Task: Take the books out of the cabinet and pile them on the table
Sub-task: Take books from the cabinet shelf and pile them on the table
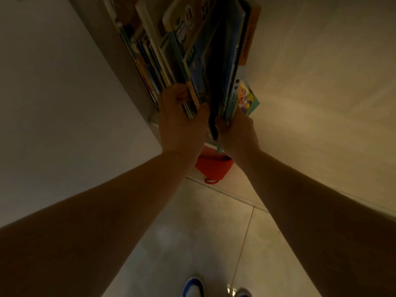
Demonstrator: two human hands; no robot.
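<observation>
**Inspector:** Fingers first. Left hand (182, 123): thumb and fingers curled round the lower corner of a thin bundle of books (188, 97), a firm pinch on the spines. Right hand (234, 129): fingers wrapped round the bottom edge of a second clutch of books (232, 86), just beside the first. Both hands loaded, neither slack.

**Clerk:** Nearest items?

**Inspector:** At six o'clock, two shoes (194, 286) on pale floor tiles (192, 221). Both forearms rise from there toward twelve.

**Clerk:** And beyond the hands?

**Inspector:** Just under the wrists, a red object (212, 166) with a small loop lies on the floor against the cabinet's foot. From the hands up to twelve o'clock runs the row of upright books (203, 43), packed cover to cover inside the cabinet (132, 82). A small bright booklet (248, 97) sticks out at about one o'clock of the right hand. An orange spine (250, 35) closes the row on that side.

**Clerk:** Progress?

**Inspector:** Early, by my reading. The shelf looks full; the gripped books sit level with the rest, not yet drawn clear. No table in view, so any pile cannot be verified.

**Clerk:** Remaining?

**Inspector:** Extraction of this batch, carriage, stacking, and likely further trips for the remainder.
</observation>
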